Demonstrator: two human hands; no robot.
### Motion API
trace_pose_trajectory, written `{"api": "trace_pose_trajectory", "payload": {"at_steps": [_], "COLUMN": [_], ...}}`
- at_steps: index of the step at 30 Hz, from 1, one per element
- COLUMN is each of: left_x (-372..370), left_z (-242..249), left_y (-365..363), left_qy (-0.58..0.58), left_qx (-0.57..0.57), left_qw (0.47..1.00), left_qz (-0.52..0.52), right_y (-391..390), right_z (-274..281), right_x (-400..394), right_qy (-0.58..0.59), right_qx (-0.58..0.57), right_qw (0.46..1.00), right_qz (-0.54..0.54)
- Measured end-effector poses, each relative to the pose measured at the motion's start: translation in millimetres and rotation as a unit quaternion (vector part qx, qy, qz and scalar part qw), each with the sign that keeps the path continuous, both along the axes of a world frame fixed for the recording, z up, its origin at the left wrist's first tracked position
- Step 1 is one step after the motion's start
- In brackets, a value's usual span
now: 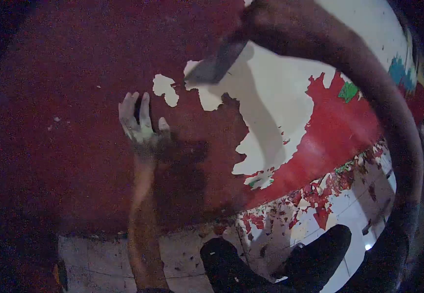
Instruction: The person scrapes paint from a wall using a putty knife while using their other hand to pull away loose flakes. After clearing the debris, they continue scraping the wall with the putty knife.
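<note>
My left hand (146, 129) rests on the red painted wall (75, 146) with its fingers apart, holding nothing. My right hand (264, 22) reaches in from the upper right, closed around what looks like a paint scraper (217, 66); the handle is mostly hidden by the hand. The wide blade meets the ragged edge of a large bare white patch (275, 93). Between that blade and my left fingertips lies a smaller white patch (166, 89) where the red paint is gone.
Peeled paint flakes (322, 195) litter the pale tiled floor (94, 254) along the wall's foot. My dark shoes (226, 261) stand close to it. Green paint (348, 91) and blue paint (401, 73) show to the right. The left side is dim.
</note>
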State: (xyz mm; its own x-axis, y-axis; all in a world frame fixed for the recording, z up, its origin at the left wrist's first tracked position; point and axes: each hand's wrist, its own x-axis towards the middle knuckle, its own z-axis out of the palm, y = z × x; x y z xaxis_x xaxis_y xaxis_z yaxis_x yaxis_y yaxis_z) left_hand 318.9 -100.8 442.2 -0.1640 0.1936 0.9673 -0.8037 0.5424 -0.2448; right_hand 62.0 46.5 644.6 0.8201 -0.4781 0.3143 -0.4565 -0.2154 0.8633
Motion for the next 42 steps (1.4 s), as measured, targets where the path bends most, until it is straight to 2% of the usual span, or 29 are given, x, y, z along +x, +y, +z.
{"api": "trace_pose_trajectory", "payload": {"at_steps": [2,3,6,7,9,10,11,14,15,16,18,20,21,24,25,28,29,32,34,36,39,42], "left_x": [2,3,4,5,6,5,6,7,7,7,7,5,5,5,4,5,5,4,5,4,4,1], "left_z": [1,3,2,1,0,0,0,1,-2,-3,0,2,1,1,2,2,1,0,0,1,1,1], "left_y": [-2,-3,-4,-4,-2,-1,-1,-4,-2,-1,-1,2,3,0,0,2,2,2,2,3,5,6], "left_qy": [-0.006,-0.013,-0.018,-0.021,-0.027,-0.029,-0.03,-0.035,-0.035,-0.036,-0.039,-0.036,-0.035,-0.039,-0.04,-0.041,-0.039,-0.042,-0.047,-0.043,-0.044,-0.031], "left_qx": [-0.007,-0.012,-0.011,-0.002,0.014,0.014,0.013,0.023,0.032,0.032,0.025,0.032,0.038,0.016,0.019,0.026,0.026,0.027,0.029,0.029,0.034,0.036], "left_qw": [1.0,1.0,1.0,1.0,0.999,0.999,0.999,0.999,0.999,0.999,0.999,0.999,0.998,0.999,0.999,0.998,0.998,0.998,0.998,0.998,0.997,0.998], "left_qz": [0.002,0.008,0.009,0.015,0.026,0.025,0.025,0.021,0.019,0.022,0.025,0.021,0.02,0.021,0.026,0.035,0.033,0.035,0.037,0.037,0.054,0.038], "right_y": [-26,-26,-14,-24,-39,-41,-39,-27,-20,-28,-32,-28,-22,-43,-40,-29,-30,-24,-22,-27,-18,-31], "right_z": [-34,-34,-16,-18,-59,-72,-65,-32,-35,-48,-53,-26,-27,-67,-66,-38,-49,-54,-44,-60,-48,-57], "right_x": [-12,-9,-10,-17,-20,-25,-19,-32,-29,-31,-34,-48,-45,-48,-50,-64,-63,-55,-67,-69,-77,-83], "right_qy": [0.029,0.02,-0.123,-0.079,-0.038,-0.005,-0.013,-0.135,-0.086,-0.038,-0.012,-0.114,-0.208,-0.066,-0.031,-0.075,-0.101,-0.05,-0.093,-0.087,-0.064,-0.094], "right_qx": [-0.008,0.01,0.008,0.022,0.014,0.042,0.058,-0.008,-0.009,-0.006,-0.014,0.008,0.02,0.011,0.01,-0.079,-0.051,0.002,-0.044,-0.05,-0.029,-0.041], "right_qw": [0.999,0.996,0.992,0.997,0.999,0.995,0.997,0.99,0.995,0.999,0.999,0.993,0.978,0.997,0.999,0.993,0.993,0.997,0.994,0.994,0.997,0.995], "right_qz": [-0.031,0.083,0.001,0.008,-0.004,0.086,-0.044,-0.031,0.052,0.012,0.041,0.04,-0.022,-0.035,0.014,0.039,0.023,0.061,0.047,0.035,0.039,-0.008]}}
